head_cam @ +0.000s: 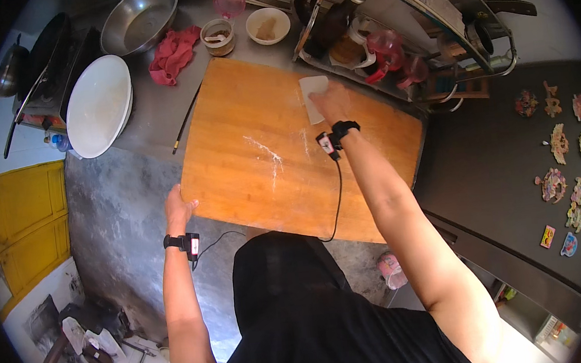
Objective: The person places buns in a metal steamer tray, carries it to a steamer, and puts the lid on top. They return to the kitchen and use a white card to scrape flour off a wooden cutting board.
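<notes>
A wide wooden board lies before me, with streaks of white powder across its middle. My left hand grips its near left corner, the thumb on top and the fingers at the edge. Toward the board's far right side, my right hand holds a flat white rectangular piece against the wood. That hand is slightly blurred and its fingertips are partly hidden. Both wrists wear black straps with small cabled devices.
Behind the board stand a white bowl, an open jar, a red cloth and a steel basin. A large white bowl stands left, near the stove. A rack with bottles borders the far right. A brush lies left.
</notes>
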`<state>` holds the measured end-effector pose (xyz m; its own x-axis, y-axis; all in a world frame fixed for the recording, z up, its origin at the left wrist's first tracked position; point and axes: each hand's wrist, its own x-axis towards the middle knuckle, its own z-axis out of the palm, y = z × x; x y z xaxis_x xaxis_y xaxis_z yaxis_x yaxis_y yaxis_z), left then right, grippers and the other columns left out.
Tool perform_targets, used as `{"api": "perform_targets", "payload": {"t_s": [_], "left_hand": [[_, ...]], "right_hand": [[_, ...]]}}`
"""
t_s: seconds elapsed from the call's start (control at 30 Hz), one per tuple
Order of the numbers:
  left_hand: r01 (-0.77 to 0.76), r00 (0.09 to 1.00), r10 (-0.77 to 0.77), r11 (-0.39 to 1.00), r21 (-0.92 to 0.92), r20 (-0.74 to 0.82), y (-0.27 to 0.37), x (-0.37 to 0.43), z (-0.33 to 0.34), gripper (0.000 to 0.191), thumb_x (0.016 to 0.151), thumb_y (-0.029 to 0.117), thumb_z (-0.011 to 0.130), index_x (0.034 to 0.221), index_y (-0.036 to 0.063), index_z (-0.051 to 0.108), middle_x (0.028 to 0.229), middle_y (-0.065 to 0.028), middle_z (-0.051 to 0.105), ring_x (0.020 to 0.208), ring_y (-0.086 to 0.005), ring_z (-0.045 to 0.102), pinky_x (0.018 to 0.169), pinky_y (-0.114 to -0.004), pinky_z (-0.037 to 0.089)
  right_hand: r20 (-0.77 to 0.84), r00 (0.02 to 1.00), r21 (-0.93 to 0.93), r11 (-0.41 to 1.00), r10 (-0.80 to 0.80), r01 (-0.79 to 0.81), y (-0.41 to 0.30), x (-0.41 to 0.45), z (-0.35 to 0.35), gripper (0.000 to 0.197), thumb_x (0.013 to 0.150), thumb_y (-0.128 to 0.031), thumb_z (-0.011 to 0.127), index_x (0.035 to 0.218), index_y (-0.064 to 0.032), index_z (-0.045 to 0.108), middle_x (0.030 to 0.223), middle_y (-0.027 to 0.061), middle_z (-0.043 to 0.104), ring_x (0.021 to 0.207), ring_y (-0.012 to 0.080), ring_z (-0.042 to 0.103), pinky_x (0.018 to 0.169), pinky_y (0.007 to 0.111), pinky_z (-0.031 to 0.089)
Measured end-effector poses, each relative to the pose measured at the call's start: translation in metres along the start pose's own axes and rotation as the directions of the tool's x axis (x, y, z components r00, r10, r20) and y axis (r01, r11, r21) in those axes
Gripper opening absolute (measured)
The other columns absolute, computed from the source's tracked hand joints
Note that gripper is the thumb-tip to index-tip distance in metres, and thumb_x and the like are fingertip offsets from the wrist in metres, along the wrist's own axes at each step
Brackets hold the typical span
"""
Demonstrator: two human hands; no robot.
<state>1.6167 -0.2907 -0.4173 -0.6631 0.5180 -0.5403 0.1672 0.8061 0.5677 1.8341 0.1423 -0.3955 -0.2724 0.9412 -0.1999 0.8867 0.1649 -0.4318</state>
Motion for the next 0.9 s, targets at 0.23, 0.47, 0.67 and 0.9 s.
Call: {"api": "perform_targets", "payload": {"t_s": [0.23, 0.47, 0.67, 0.9], "left_hand": [[0.031, 0.999, -0.029, 0.994, 0.103, -0.022, 0.001, -0.010, 0.013, 0.055, 0.068, 0.002, 0.085, 0.117, -0.0013, 0.061, 0.110, -0.0215, 0.071, 0.105, -0.0359, 0.068, 0.089, -0.040, 0.053], [0.014, 0.991, 0.006, 0.990, 0.144, -0.137, -0.006, -0.003, 0.000, 0.053, 0.068, 0.003, 0.085, 0.115, -0.0011, 0.062, 0.106, -0.0198, 0.072, 0.099, -0.0344, 0.070, 0.086, -0.038, 0.054], [0.061, 0.998, -0.057, 0.984, 0.165, -0.032, 0.001, -0.009, 0.002, 0.061, 0.067, 0.008, 0.088, 0.122, -0.0009, 0.061, 0.113, -0.0227, 0.069, 0.109, -0.0369, 0.066, 0.092, -0.041, 0.053], [0.057, 0.997, -0.054, 0.997, 0.043, -0.060, -0.004, -0.001, 0.005, 0.064, 0.066, 0.007, 0.088, 0.123, -0.0028, 0.060, 0.113, -0.0229, 0.069, 0.108, -0.0366, 0.066, 0.094, -0.039, 0.052]], "right_hand": [[0.076, 0.990, 0.010, 0.993, -0.118, 0.117, 0.035, 0.007, -0.001, 0.043, 0.070, -0.033, 0.076, 0.105, -0.0075, 0.074, 0.100, 0.0181, 0.073, 0.097, 0.0343, 0.070, 0.086, 0.042, 0.056], [0.063, 0.990, -0.039, 0.991, -0.126, 0.129, -0.022, 0.002, 0.015, 0.039, 0.072, -0.033, 0.072, 0.104, -0.0107, 0.075, 0.101, 0.0185, 0.073, 0.097, 0.0349, 0.070, 0.085, 0.042, 0.056], [0.067, 0.985, 0.020, 0.987, -0.159, 0.158, 0.021, 0.008, 0.008, 0.041, 0.070, -0.032, 0.075, 0.102, -0.0070, 0.074, 0.100, 0.0197, 0.073, 0.097, 0.0350, 0.070, 0.085, 0.042, 0.056], [0.041, 0.996, 0.020, 0.996, -0.082, 0.081, -0.002, 0.007, -0.004, 0.042, 0.070, -0.031, 0.075, 0.104, -0.0082, 0.074, 0.103, 0.0196, 0.072, 0.099, 0.0351, 0.069, 0.086, 0.041, 0.055]]}}
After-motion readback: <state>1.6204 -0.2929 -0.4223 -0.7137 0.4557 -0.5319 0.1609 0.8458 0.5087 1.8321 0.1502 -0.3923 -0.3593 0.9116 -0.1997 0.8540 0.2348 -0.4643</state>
